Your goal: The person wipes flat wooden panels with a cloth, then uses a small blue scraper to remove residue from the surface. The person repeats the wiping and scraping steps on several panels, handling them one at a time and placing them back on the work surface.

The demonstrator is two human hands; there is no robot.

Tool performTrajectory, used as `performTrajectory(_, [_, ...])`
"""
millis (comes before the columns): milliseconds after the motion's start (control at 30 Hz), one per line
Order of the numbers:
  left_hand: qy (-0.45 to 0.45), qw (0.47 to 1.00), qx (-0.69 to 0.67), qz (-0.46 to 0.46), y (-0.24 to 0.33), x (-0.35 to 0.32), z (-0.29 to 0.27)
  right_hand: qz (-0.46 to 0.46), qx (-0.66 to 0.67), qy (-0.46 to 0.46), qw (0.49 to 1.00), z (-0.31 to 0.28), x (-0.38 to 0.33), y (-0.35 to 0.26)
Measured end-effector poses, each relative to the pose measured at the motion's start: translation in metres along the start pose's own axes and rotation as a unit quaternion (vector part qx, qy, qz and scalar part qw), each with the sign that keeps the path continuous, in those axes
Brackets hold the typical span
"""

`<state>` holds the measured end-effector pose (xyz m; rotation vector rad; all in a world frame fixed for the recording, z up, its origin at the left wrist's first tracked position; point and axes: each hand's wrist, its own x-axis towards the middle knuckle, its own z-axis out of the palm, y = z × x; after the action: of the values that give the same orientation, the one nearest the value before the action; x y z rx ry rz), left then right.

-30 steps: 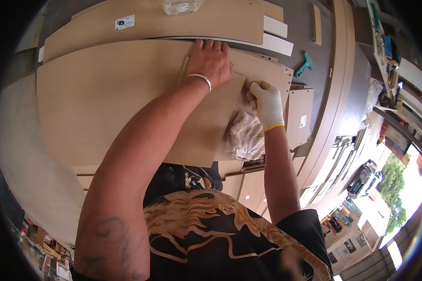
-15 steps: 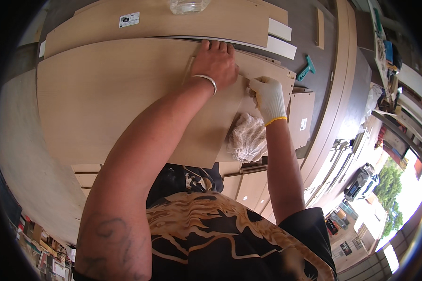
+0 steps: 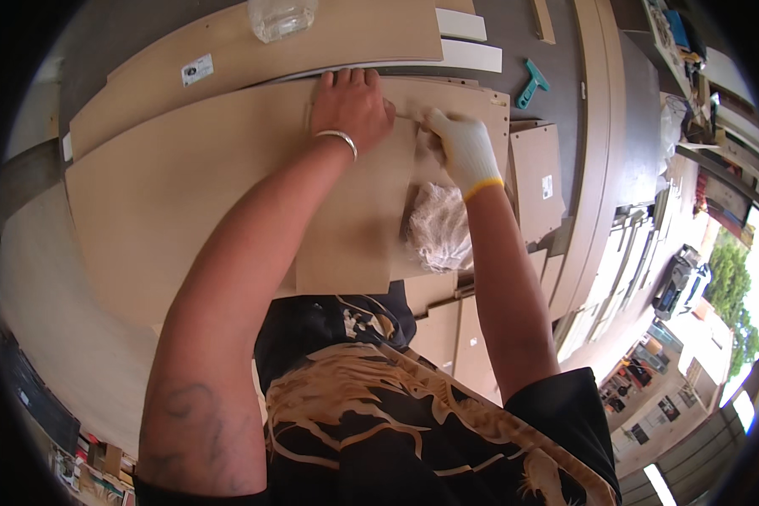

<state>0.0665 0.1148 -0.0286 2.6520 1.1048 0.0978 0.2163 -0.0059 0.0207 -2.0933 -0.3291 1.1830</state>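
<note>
My bare left hand [image 3: 352, 108], with a silver bangle at the wrist, is closed over the far end of a smaller beige wood panel [image 3: 346, 228]. This panel lies crosswise on a larger beige panel [image 3: 177, 194]. In a white knitted glove with a yellow cuff, my right hand [image 3: 464, 150] is closed near the smaller panel's far right corner. Something brownish shows under its fingers, too blurred to name. A crumpled pale rag [image 3: 440, 229] lies just below the glove, by the smaller panel's right edge.
Beyond lies another beige panel [image 3: 152, 88] bearing a label, with a clear plastic container [image 3: 282, 17] on it. A teal scraper [image 3: 531, 83] rests on the dark table [image 3: 557, 110] to the right, near white strips [image 3: 472, 56]. A small drilled panel [image 3: 538, 181] sits at the right.
The view has shifted, so most things sit further left. My right hand has moved away from me, off the rag's side toward the smaller panel's far corner. My left hand keeps its place on the panel.
</note>
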Motion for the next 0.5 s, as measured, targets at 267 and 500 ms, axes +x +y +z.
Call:
performTrajectory(267, [0.030,0.999,0.012,0.003,-0.002,0.001,0.009,0.051,0.128,0.061,0.989,0.005,-0.045,0.050])
performTrajectory(500, [0.051,0.998,0.012,0.024,-0.005,0.002,0.009,-0.007,0.040,0.077,0.996,0.026,-0.021,0.036])
